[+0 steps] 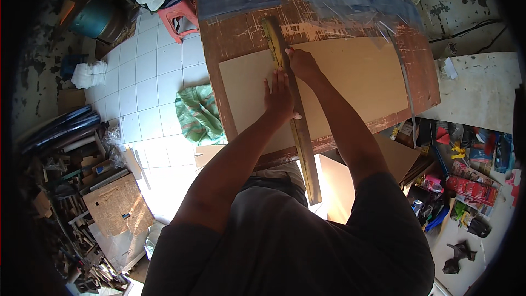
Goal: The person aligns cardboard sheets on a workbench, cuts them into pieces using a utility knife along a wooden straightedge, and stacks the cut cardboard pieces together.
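Both hands on one long ruler

Left hand lies flat, pinning the wooden straightedge onto one cardboard sheet; right hand curls at its edge just beyond.

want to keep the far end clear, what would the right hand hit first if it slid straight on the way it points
The right hand points up along the ruler. It would first cross bare wooden table, then probably meet the clear plastic sheet; depth is unclear.

A long wooden straightedge, worn and yellowish, is laid flat across a tan cardboard sheet, running from far to near and overhanging the near table edge. The sheet is spread flat, plain and uncreased, with its long side running left to right.
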The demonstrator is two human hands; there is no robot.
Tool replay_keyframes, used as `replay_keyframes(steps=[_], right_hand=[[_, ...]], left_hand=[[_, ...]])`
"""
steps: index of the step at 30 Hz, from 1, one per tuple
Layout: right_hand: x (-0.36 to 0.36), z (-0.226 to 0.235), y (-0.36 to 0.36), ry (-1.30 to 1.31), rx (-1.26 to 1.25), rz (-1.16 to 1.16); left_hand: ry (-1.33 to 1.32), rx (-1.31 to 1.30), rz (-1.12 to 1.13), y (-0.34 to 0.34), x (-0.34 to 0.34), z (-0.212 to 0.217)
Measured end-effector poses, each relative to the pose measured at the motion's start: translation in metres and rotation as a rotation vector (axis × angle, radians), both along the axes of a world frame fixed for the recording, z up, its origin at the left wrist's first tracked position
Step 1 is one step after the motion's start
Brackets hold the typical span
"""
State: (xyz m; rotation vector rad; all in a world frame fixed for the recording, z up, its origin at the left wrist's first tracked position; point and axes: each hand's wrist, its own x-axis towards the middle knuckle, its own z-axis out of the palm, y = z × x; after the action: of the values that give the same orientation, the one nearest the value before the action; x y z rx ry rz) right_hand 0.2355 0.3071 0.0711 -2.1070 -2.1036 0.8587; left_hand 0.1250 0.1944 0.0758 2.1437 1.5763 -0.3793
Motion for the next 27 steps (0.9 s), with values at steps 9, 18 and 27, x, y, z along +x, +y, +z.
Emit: replay_keyframes(steps=[9, 18, 27], right_hand=[[-0.004, 0.003, -0.001, 0.018, -0.109, 0.004], [0.028, 0.001, -0.098, -0.039, -0.090, 0.005], [0.069, 0.008, -0.275, 0.015, -0.252, -0.163]], left_hand=[[-0.018, 0.020, 0.000, -0.002, -0.003, -0.002], [-0.009, -0.002, -0.007, -0.001, 0.002, 0.003], [-0.022, 0.043, -0.007, -0.001, -0.001, -0.006]])
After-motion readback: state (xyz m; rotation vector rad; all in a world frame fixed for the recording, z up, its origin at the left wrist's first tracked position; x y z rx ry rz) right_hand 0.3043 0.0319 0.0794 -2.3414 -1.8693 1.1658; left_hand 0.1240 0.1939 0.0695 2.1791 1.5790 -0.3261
